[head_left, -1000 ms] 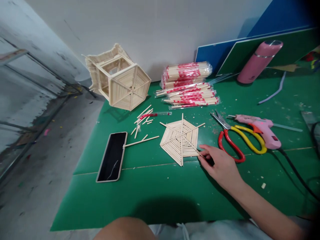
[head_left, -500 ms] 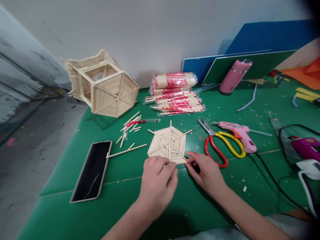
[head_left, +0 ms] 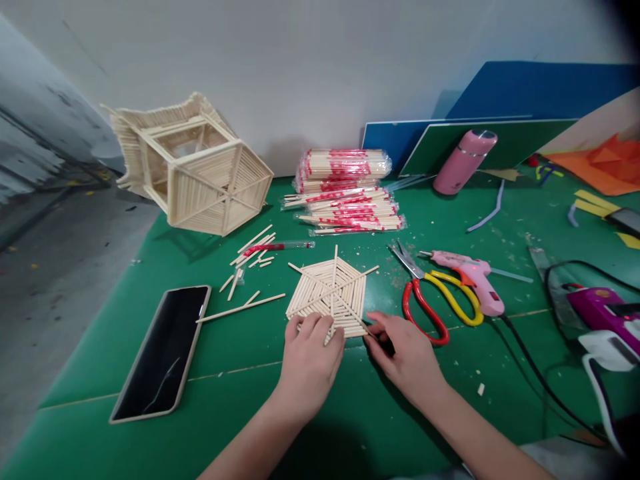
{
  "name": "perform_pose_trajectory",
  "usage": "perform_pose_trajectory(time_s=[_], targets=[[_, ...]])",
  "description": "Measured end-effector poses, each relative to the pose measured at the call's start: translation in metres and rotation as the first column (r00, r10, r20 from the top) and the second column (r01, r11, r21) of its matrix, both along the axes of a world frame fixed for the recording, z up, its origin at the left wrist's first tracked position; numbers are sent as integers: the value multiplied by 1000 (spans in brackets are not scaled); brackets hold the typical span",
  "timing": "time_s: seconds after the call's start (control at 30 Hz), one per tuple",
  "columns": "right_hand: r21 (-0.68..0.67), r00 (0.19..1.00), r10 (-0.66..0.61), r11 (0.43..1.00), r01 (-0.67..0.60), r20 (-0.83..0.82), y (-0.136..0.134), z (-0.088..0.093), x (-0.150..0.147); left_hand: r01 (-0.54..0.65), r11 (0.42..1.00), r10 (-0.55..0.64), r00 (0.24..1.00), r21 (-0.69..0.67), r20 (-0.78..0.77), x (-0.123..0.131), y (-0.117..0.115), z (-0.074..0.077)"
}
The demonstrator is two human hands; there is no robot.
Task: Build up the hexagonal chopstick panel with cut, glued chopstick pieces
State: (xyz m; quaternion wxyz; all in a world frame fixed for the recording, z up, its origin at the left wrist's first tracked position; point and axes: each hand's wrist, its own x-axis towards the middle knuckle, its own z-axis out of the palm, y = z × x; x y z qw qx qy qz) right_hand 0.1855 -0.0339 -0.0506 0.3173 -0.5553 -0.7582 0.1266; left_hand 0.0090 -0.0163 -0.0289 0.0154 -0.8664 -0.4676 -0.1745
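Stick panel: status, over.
Left hand on near edge, right hand at near-right corner. Stick panel six-sided, near tip partly hidden. Scissors beside right hand, clear of panel.

Cool, subdued light casts soft shadows on the smooth green tabletop [head_left: 240,400]; clear plastic-wrapped bundles of pale sticks [head_left: 345,164] glint, upper centre. Blackness covers the upper-right corner; the left edge blurs.

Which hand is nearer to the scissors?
Right. The right hand is close to the scissors, on their near side; the left hand is farther away, at the near edge of the stick panel.
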Motion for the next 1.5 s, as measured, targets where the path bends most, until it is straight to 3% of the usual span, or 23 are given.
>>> perform_pose_trajectory(time_s=[0.67,1.07,1.2,1.37,1.5], targets=[[18,998,26,999,-27,54,2,-2,0,15,1000,-14,1000,18,-24,0,0,-5],[52,1000,11,999,-13,28,1,2,-2,14,1000,-14,1000,-18,17,2,-1,0],[64,996,-82,994,84,-43,-3,11,7,19,999,-17,998,-46,54,-1,-3,7],[70,950,-275,955,288,-151,-14,19,38,15,999,-12,994,-30,112,-7,-5,15],[41,904,-380,918,395,-196,-27,16,63,178,977,-175,984,-119,36,3,2,14]])
